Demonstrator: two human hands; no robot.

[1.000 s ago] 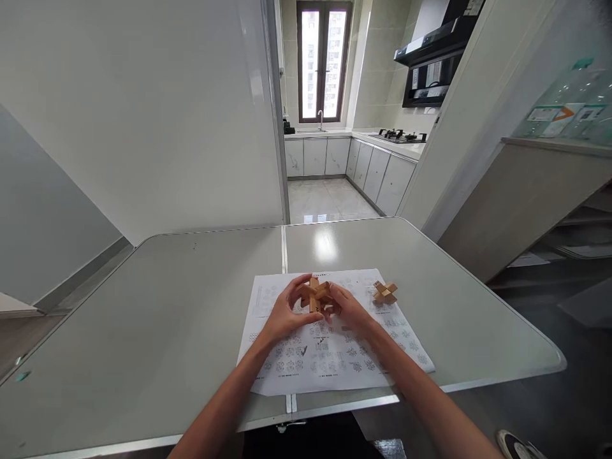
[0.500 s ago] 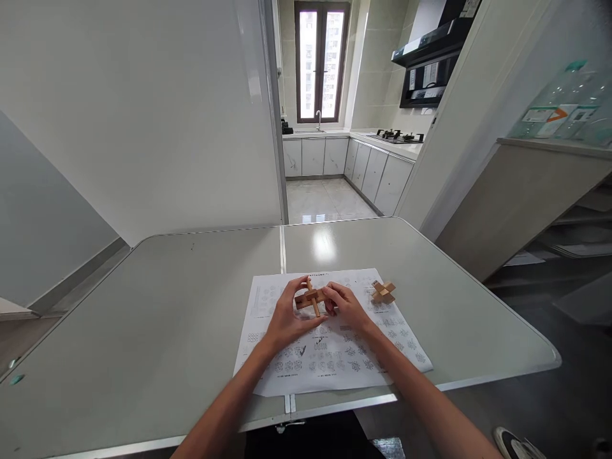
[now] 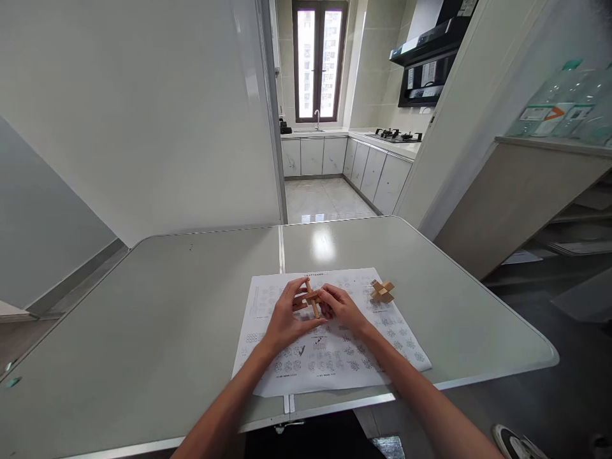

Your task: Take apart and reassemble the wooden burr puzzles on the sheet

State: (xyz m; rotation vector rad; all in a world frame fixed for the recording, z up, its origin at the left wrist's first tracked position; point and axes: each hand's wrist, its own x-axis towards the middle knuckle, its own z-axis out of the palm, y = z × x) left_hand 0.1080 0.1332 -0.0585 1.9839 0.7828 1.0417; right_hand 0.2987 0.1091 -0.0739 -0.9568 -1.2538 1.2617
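A small wooden interlocking puzzle (image 3: 311, 299) is held between both my hands above a printed sheet (image 3: 329, 357). My left hand (image 3: 285, 319) pinches its left side with thumb and fingers curled round the sticks. From the right, the fingers of my right hand (image 3: 341, 308) close on the other end. A second wooden puzzle (image 3: 381, 291), a small cross of blocks, lies on the sheet's far right corner, a hand's width from my right hand.
The sheet lies on a grey folding table (image 3: 143, 319) with a seam down its middle. Its right rim (image 3: 502, 299) runs near a cabinet. A white wall stands behind; a doorway opens onto a kitchen.
The held puzzle looks thinner than a second ago: it showed a bulkier cluster of sticks, now a plain cross. Both hands stayed over the sheet and drew slightly closer together.
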